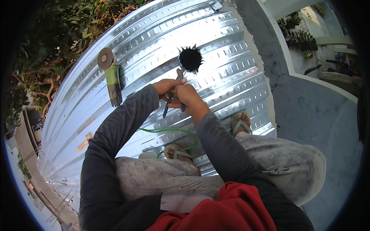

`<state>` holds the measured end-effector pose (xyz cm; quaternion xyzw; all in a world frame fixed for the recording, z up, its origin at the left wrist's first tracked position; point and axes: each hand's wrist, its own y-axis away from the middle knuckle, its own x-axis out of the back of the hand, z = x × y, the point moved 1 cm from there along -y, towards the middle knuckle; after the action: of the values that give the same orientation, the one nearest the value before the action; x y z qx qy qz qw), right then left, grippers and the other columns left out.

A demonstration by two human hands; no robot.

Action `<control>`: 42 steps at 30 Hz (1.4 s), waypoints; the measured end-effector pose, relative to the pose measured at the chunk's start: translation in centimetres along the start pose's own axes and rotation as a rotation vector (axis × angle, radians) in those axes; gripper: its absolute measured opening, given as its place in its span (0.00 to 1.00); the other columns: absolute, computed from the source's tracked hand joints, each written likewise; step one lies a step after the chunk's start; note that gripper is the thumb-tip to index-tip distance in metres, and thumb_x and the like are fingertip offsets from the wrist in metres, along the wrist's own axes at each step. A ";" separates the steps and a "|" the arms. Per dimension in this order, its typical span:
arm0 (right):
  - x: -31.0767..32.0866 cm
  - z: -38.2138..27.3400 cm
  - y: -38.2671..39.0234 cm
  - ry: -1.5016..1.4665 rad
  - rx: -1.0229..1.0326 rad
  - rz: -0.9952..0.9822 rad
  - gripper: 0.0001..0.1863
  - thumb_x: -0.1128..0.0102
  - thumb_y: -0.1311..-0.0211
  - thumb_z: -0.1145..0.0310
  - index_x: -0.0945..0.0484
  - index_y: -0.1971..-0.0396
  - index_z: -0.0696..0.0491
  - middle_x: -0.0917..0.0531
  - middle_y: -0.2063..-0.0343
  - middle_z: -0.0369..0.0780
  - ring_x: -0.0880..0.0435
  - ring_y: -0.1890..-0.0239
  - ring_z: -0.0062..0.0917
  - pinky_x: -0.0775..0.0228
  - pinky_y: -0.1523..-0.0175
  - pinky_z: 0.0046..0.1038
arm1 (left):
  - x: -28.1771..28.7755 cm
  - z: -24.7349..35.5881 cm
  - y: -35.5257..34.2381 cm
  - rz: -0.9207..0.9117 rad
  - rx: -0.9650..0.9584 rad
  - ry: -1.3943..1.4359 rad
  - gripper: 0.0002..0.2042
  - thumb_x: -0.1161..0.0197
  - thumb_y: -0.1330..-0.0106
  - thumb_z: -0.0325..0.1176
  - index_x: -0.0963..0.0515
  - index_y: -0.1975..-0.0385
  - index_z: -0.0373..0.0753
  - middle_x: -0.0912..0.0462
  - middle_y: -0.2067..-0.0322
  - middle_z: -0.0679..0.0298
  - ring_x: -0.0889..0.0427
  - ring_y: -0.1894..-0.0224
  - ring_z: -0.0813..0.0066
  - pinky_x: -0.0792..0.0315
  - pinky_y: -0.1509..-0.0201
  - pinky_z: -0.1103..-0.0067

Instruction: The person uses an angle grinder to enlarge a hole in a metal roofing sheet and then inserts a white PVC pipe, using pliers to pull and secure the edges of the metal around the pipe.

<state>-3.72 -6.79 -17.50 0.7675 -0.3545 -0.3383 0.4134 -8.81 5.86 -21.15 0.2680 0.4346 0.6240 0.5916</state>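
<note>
Both my hands meet around a pair of pliers (180, 72) with dark blue handles. Its jaws point away from me, at the near edge of a round hole (190, 59) in the shiny corrugated metal sheet (150, 63). Jagged metal tabs stick out around the hole's rim. My left hand (165, 86) grips the tool from the left, thumb reaching across near the pivot. Closed over the handles from the right is my right hand (187, 96); its fingertips are partly hidden. Whether the jaws pinch a tab is too small to tell.
A green angle grinder (112, 79) with a worn disc lies on the sheet to the left. Green cable (175, 129) loops near my sandalled feet (177, 153), beside a pale cup-like container (147, 155). A concrete wall (279, 73) borders the right; leafy branches (61, 42) hang beyond the left edge.
</note>
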 end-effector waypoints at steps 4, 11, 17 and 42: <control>0.1 -0.3 -0.4 0.066 -0.010 -0.021 0.13 0.52 0.31 0.68 0.26 0.55 0.62 0.20 0.71 0.41 0.18 0.76 0.24 0.26 0.77 0.23 | 1.1 0.0 -0.8 -0.152 0.040 -0.004 0.31 0.43 0.28 0.60 0.21 0.50 0.30 0.14 0.63 0.52 0.12 0.62 0.61 0.18 0.60 0.66; -4.1 2.3 -2.0 -0.031 -0.002 0.120 0.14 0.56 0.28 0.66 0.28 0.55 0.62 0.23 0.75 0.40 0.23 0.80 0.25 0.33 0.78 0.27 | 2.0 -1.5 -2.1 -0.082 0.078 0.200 0.22 0.35 0.32 0.48 0.18 0.55 0.31 0.13 0.64 0.55 0.14 0.68 0.66 0.20 0.64 0.71; -7.2 3.5 -1.9 -0.246 0.032 0.104 0.19 0.57 0.26 0.65 0.32 0.46 0.66 0.21 0.61 0.48 0.17 0.71 0.29 0.24 0.69 0.32 | 4.9 -1.7 -2.2 -0.011 -0.046 -0.069 0.16 0.31 0.37 0.45 0.14 0.60 0.39 0.16 0.71 0.66 0.21 0.76 0.77 0.27 0.74 0.74; -7.4 4.5 -1.9 -0.283 -0.016 0.059 0.16 0.56 0.25 0.72 0.34 0.43 0.62 0.20 0.49 0.48 0.13 0.55 0.33 0.15 0.58 0.32 | 12.1 0.5 6.0 0.443 -0.358 -0.696 0.31 0.31 0.36 0.61 0.18 0.51 0.35 0.15 0.55 0.54 0.17 0.53 0.61 0.24 0.45 0.66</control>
<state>-10.75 -1.66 -19.43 0.6981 -0.4289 -0.4339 0.3748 -13.30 18.14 -17.88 0.4421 0.0270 0.6737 0.5916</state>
